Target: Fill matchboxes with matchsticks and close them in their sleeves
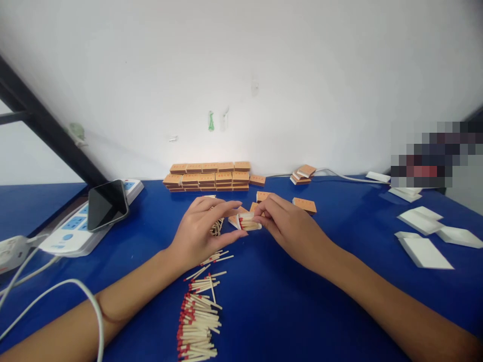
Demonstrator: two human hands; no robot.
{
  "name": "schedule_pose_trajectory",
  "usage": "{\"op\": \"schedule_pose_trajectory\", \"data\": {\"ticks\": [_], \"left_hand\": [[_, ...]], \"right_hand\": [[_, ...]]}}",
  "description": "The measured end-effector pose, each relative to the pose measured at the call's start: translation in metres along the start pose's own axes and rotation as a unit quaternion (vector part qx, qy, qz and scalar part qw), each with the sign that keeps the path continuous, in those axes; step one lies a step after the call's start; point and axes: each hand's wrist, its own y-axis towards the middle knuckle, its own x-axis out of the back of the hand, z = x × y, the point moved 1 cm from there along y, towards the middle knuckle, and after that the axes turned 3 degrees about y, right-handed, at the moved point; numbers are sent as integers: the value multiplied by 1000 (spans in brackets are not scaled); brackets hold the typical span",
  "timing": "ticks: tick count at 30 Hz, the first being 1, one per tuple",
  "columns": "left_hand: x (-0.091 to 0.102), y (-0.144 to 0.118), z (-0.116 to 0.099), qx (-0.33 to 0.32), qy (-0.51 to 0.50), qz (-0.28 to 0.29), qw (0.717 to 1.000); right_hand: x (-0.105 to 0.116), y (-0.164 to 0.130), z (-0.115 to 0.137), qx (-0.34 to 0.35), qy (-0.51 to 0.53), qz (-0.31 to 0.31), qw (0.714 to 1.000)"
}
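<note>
My right hand (289,223) pinches the right end of a small white matchbox tray (249,215) between thumb and fingers. Red-tipped matches (249,223) lie inside that tray. My left hand (202,226) is at the tray's left end, its thumb and forefinger spread apart around it; whether they touch it I cannot tell. Orange matchboxes (263,196) lie just behind my hands, partly hidden by them. Below my left hand, a long pile of loose matches (199,322) runs toward the near edge, and more matches show behind its fingers.
Stacked orange matchboxes (211,178) line the white wall, with a smaller stack (304,173) farther right. White empty trays (426,251) lie scattered at right. A phone (108,205) rests on a power strip (81,234) at left, and a white cable (92,296) crosses my left forearm.
</note>
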Motion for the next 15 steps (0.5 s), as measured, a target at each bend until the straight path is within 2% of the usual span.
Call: {"op": "schedule_pose_trajectory", "data": {"ticks": [4, 11, 15], "left_hand": [[0, 0, -1, 3, -9, -10, 1000], [-1, -2, 7, 39, 26, -28, 999], [0, -1, 13, 64, 50, -58, 995]], "right_hand": [[-3, -1, 3, 19, 16, 0, 1000], [-5, -4, 19, 31, 82, -57, 995], [-21, -11, 35, 61, 111, 22, 992]]}}
